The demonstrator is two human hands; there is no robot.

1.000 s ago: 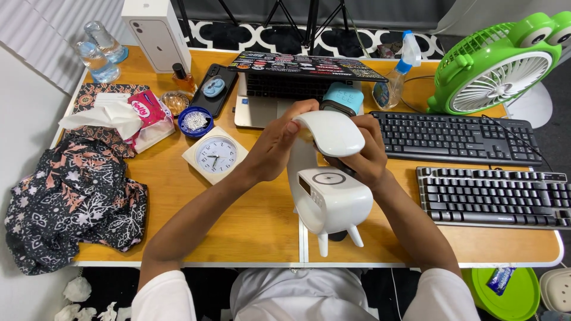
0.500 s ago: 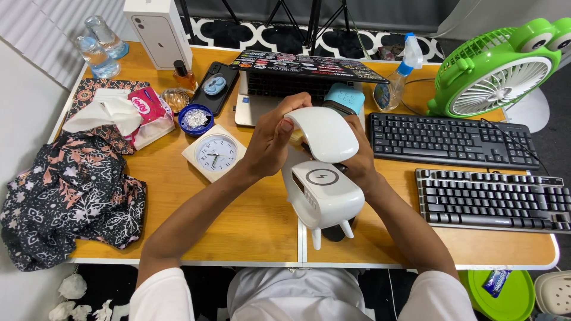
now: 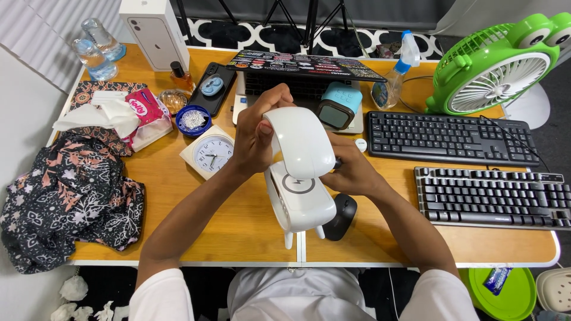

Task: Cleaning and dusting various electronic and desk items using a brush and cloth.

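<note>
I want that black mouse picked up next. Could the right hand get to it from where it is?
Probably yes. The black mouse lies just below the right hand with bare table between, but that hand is holding the white lamp and would have to let go first.

On the table, the lamp stands at the middle between both hands, the clock to its left, the mouse just right, two keyboards farther right, the laptop behind.

White phone box upright at back-left; pink tissue packet nearby.
</note>
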